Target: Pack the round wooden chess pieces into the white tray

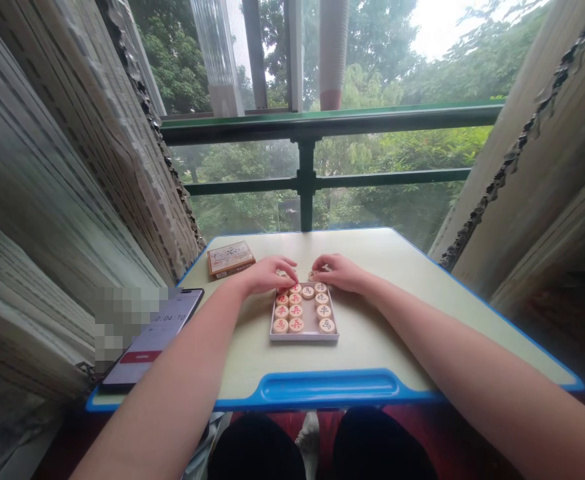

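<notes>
A shallow white box [304,337] holds round wooden Chinese chess pieces, with red-marked ones [296,311] in two columns on the left and dark-marked ones [324,311] on the right. Over the box's far left corner, my left hand [271,275] is closed, its fingertips on a red-marked piece [296,288]. Just past the far right corner, my right hand [339,272] pinches a Chinese chess piece [313,275], mostly covered by the fingers. Another dark-marked piece [307,292] lies between the columns in the far row. The box's floor [310,317] shows in the middle.
The pale table [397,333] has a blue rim and a molded blue tray [329,385] at the near edge. A printed box [231,259] lies at the far left. A phone [155,337] showing a timer rests by my left forearm. Curtains flank both sides; railing stands beyond.
</notes>
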Available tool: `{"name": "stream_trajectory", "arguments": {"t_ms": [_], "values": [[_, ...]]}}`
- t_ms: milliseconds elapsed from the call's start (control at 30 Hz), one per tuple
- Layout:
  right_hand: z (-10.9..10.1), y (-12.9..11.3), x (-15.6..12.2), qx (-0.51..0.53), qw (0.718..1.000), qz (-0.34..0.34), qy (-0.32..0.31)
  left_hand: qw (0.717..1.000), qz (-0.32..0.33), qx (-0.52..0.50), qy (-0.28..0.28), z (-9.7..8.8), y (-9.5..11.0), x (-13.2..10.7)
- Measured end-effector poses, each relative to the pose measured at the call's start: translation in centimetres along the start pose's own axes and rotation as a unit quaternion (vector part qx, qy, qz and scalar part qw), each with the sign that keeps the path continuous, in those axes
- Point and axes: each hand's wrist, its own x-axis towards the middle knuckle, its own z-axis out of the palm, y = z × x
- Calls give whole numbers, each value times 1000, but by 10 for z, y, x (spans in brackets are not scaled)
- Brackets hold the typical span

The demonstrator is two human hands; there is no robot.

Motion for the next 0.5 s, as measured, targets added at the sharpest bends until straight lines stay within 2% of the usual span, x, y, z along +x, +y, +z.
{"name": "stream_trajectory", "arguments": {"t_ms": [200,367,500], "values": [[0,0,0,36,999,12,4,1000,2,8,16,1,0,1],[1,-1,-1,65,997,37,15,1000,-6,14,7,2,4,1],[2,0,-2,103,993,40,42,1000,-8,-7,17,2,5,1]]}}
